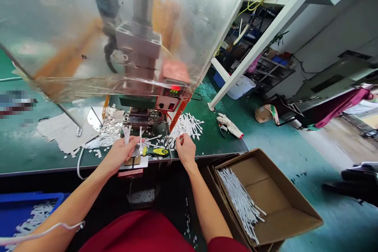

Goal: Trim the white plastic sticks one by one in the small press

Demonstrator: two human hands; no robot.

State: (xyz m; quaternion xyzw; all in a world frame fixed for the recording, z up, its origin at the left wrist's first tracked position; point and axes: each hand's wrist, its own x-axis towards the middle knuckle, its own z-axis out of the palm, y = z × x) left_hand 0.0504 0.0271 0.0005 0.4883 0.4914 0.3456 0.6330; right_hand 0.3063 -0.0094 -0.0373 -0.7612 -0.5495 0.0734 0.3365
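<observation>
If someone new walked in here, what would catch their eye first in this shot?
The tall press behind its clear plastic shield dominates the middle, with a red digital display glowing just above the hands. A heap of white strips lies on the green bench beside the right hand. At lower right, an open cardboard box holds a bundle of strips.

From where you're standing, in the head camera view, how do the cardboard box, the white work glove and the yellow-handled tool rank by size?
1. Cardboard box, clearly largest.
2. White work glove and yellow-handled tool look about equal; the glove lies farther away, so I can't rank them.
</observation>
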